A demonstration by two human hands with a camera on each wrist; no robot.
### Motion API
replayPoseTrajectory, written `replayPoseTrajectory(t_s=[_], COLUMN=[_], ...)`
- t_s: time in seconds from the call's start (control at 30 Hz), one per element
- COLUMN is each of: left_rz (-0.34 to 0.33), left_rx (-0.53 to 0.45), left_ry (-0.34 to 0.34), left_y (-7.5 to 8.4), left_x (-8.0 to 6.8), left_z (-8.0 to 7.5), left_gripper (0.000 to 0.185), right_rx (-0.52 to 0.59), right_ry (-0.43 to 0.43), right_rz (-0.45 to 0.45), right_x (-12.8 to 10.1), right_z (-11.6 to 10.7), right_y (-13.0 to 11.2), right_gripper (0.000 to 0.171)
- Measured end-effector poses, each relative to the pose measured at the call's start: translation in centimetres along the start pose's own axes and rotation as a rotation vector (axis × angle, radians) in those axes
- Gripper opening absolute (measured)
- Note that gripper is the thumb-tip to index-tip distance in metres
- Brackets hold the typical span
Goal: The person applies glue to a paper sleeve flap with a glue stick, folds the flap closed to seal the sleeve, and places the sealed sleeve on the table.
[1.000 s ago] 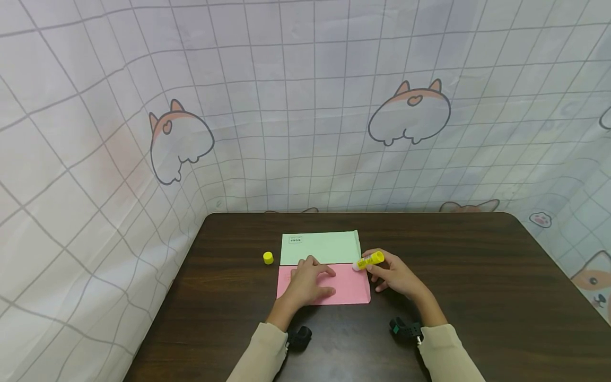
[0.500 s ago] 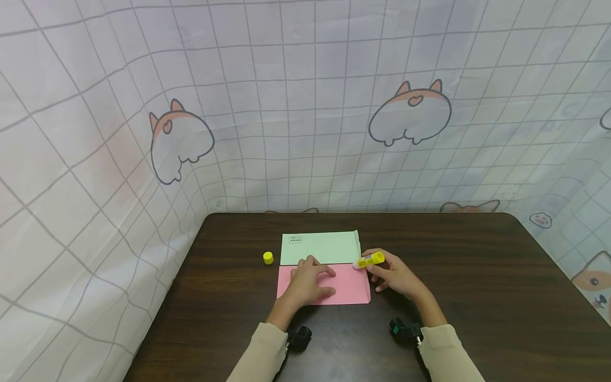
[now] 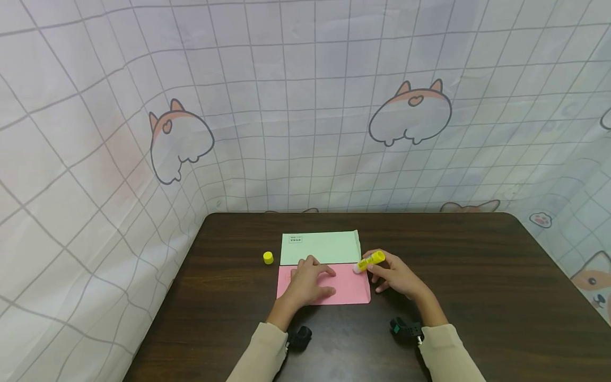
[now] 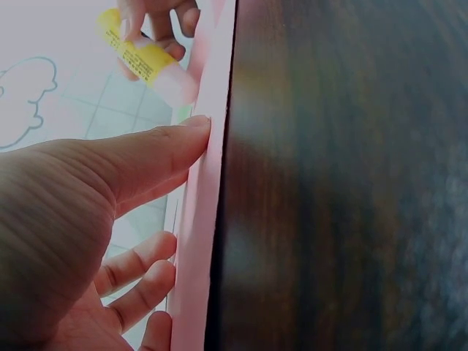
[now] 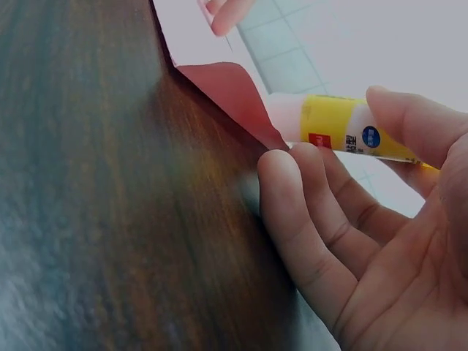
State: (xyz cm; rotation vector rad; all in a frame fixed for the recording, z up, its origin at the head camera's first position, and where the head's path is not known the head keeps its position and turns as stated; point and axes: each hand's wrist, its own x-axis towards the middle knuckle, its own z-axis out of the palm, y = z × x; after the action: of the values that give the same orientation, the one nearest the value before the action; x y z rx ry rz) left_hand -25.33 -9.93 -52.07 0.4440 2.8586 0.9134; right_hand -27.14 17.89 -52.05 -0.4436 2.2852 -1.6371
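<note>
On the bench, a yellow cap sits left of the envelopes. The left hand lies flat with straight fingers on the pink envelope, below the green envelope. The right hand grips the glue stick, tip at the pink envelope's upper right corner. That corner could lift and crease if the tip drags, since the holding hand sits well left of it. Since a second ago, the tip has dipped lower.

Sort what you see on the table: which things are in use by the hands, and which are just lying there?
In use:
- yellow glue stick, gripped by right hand
- pink paper envelope, pressed flat by left hand

Lying about:
- pale green paper envelope
- small yellow plastic cap
</note>
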Motion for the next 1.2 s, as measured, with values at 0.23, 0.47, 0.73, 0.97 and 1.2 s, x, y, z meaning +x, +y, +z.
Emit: replayPoseTrajectory(t_s=[0.23,0.47,0.73,0.97,1.2], left_rz=[-0.009,-0.007,-0.001,0.003,0.001], left_rx=[-0.004,-0.003,-0.004,0.004,0.006], left_ry=[-0.005,-0.001,0.001,0.002,0.004], left_y=[-0.01,0.05,0.08,0.09,0.12], left_x=[-0.01,-0.12,-0.16,-0.17,-0.18], left_z=[0.00,-0.04,-0.04,-0.05,-0.02], left_gripper=[0.038,0.038,0.038,0.038,0.038], right_rx=[-0.009,-0.011,-0.007,-0.031,-0.061], right_ry=[-0.016,-0.046,-0.073,-0.100,-0.113], right_rz=[0.023,0.015,0.004,0.000,-0.006], right_x=[-0.13,-0.21,-0.25,-0.28,-0.34], right_z=[-0.11,-0.21,-0.35,-0.47,-0.49], right_y=[-0.32,-0.46,-0.30,-0.13,-0.03], right_gripper=[0.043,0.043,0.043,0.038,0.036])
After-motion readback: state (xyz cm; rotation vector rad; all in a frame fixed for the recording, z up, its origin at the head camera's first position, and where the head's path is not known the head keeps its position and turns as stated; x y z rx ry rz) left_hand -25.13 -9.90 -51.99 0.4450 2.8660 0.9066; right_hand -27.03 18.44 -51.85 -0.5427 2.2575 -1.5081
